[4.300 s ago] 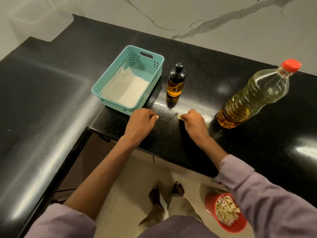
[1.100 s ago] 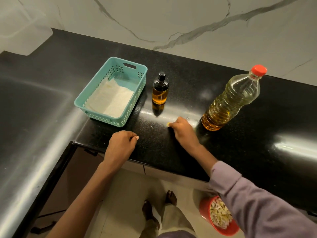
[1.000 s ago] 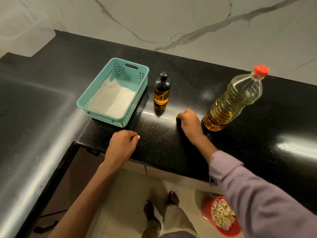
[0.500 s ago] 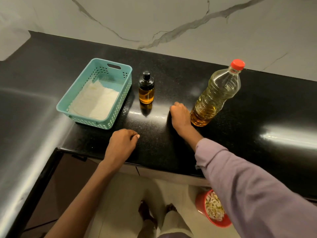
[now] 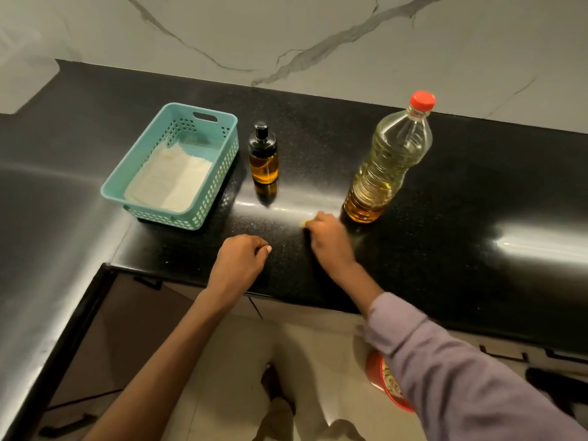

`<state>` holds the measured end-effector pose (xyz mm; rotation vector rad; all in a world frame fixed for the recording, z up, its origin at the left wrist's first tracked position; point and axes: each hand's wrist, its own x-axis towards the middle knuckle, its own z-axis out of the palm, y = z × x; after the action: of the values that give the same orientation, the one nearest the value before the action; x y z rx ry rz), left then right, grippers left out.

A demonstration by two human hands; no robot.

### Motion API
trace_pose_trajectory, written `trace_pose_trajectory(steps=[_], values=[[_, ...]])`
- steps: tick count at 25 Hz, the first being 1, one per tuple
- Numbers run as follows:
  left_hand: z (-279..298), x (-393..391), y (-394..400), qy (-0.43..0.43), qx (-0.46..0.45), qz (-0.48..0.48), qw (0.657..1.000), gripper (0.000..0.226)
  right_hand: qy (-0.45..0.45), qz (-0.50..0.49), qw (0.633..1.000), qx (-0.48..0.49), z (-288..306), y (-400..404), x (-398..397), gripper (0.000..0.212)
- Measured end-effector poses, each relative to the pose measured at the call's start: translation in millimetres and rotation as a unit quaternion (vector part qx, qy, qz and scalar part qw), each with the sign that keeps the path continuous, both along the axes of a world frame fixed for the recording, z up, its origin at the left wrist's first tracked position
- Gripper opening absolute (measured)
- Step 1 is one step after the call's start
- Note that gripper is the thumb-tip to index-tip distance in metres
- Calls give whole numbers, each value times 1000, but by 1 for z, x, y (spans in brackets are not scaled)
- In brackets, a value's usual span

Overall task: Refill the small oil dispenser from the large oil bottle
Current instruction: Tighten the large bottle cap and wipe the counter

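Black counter [image 5: 445, 249], two bottles, one basket [image 5: 152, 205]

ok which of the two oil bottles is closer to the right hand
The large oil bottle with the red cap; the small black-topped dispenser stands farther from the right hand.

teal basket [image 5: 203, 214] w/ white cloth [image 5: 168, 181] on black counter [image 5: 461, 192] | red bowl [image 5: 374, 372] on floor

Bare counter [image 5: 315, 173] lies open between dispenser [image 5: 263, 154] and bottle [image 5: 386, 163].
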<state>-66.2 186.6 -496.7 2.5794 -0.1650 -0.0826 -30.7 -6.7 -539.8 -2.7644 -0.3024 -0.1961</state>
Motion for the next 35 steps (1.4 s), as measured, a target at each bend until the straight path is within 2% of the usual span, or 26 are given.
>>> trace_pose_trajectory(steps=[2, 4, 6, 7, 8, 9, 10, 12, 14, 17, 19, 22, 25, 28, 30, 35], values=[[2, -3, -15, 7, 26, -16, 1000, 22, 1, 112, 994, 7, -4, 21, -29, 12], [8, -11, -36, 1, 36, -27, 999, 22, -3, 193, 981, 6, -9, 4, -63, 11], [19, -26, -61, -13, 25, -44, 999, 21, -16, 141, 988, 56, -6, -37, -89, 13], [25, -36, -78, -19, 8, -60, 998, 20, -4, 68, 990, 127, -1, -60, -104, 14], [29, -48, -101, -15, -15, -86, 996, 19, 22, -24, 975, 221, 7, -84, -126, 15], [32, -61, -125, 0, -45, -113, 993, 20, 50, -102, 938, 327, 13, -104, -148, 16], [33, -75, -152, 30, -85, -138, 986, 21, 80, -152, 884, 434, 20, -122, -171, 20], [28, -108, -208, 114, -181, -186, 959, 20, 108, -194, 780, 586, 27, -155, -218, 30], [17, -147, -264, 165, -232, -210, 935, 15, 94, -223, 734, 635, 29, -191, -263, 32], [-11, -192, -321, 260, -293, -169, 904, 10, 96, -272, 708, 644, 25, -236, -323, 27], [-30, -218, -350, 348, -330, -127, 868, 14, 118, -281, 714, 630, 15, -265, -361, 30], [-48, -247, -381, 412, -332, -100, 843, 9, 78, -326, 792, 510, -8, -296, -389, 30], [-69, -260, -398, 456, -308, -74, 832, 16, 41, -362, 830, 422, -35, -305, -396, 19], [-102, -256, -400, 510, -311, -53, 800, 22, 36, -368, 847, 383, -67, -306, -396, 5], [-129, -252, -403, 536, -307, -45, 785, 27, 39, -384, 850, 358, -94, -310, -391, 7], [-178, -243, -410, 549, -247, -14, 798, 38, 81, -430, 844, 311, -163, -330, -369, 21]])
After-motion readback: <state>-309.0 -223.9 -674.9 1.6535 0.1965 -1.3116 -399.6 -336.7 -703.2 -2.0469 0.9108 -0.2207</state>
